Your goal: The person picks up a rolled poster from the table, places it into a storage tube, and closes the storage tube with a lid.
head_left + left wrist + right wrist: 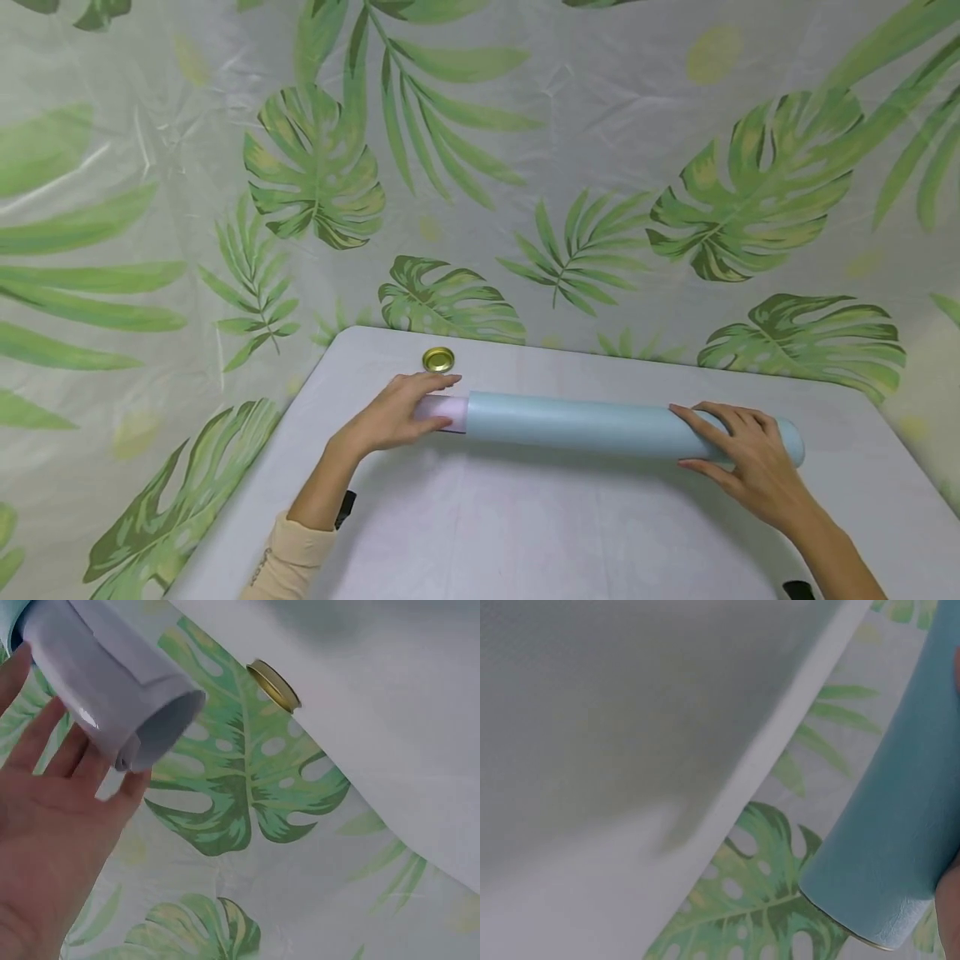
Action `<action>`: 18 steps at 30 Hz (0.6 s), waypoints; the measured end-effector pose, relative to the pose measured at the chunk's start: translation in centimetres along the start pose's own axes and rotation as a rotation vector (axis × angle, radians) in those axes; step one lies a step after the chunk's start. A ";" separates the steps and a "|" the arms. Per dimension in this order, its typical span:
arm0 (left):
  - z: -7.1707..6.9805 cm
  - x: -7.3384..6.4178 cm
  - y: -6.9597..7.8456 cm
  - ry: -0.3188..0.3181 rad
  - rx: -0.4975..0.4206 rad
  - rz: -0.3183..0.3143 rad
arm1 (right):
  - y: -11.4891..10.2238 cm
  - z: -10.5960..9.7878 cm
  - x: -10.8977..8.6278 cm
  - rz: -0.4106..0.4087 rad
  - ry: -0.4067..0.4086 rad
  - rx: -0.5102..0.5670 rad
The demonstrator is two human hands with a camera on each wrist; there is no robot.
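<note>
A long light blue roll (pixel 570 425) lies crosswise on the white table (pixel 525 533). A pale white inner layer sticks out of its left end. My left hand (pixel 397 412) rests on that left end with fairly straight fingers. In the left wrist view the white end of the roll (pixel 112 682) lies against the straight fingers (pixel 45 750) of my left hand. My right hand (pixel 738 454) lies over the right end, fingers spread on top and thumb on the near side. The right wrist view shows the blue end of the roll (pixel 900 825) close up.
A small gold lid (pixel 438 359) sits on the table just behind my left hand, near the back edge; it also shows as the gold lid (pixel 274 685) in the left wrist view. A leaf-print curtain (pixel 480 167) closes in the table at the back and sides.
</note>
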State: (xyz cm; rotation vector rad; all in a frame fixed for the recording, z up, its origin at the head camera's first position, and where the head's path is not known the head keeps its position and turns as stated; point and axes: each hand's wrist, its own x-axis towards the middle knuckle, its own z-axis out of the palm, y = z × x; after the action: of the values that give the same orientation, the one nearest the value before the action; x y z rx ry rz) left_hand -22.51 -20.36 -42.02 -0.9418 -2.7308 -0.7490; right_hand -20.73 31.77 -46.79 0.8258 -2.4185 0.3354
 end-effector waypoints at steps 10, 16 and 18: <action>-1.1 -2.5 -3.0 0.122 -0.257 -0.459 | 0.6 -0.9 -0.9 0.032 0.029 0.014; -0.4 -3.1 -3.9 0.028 -0.656 -0.483 | 0.6 -1.2 -0.9 0.033 0.035 0.012; -0.1 -3.1 -4.0 0.020 -0.726 -0.476 | 0.6 -1.1 -0.8 0.031 0.033 0.016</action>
State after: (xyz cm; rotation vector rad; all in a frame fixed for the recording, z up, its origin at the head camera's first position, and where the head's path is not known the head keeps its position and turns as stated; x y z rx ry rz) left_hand -22.49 -24.75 -44.45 -0.3343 -2.7029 -1.8951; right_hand -20.07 33.04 -46.36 0.7845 -2.4026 0.3780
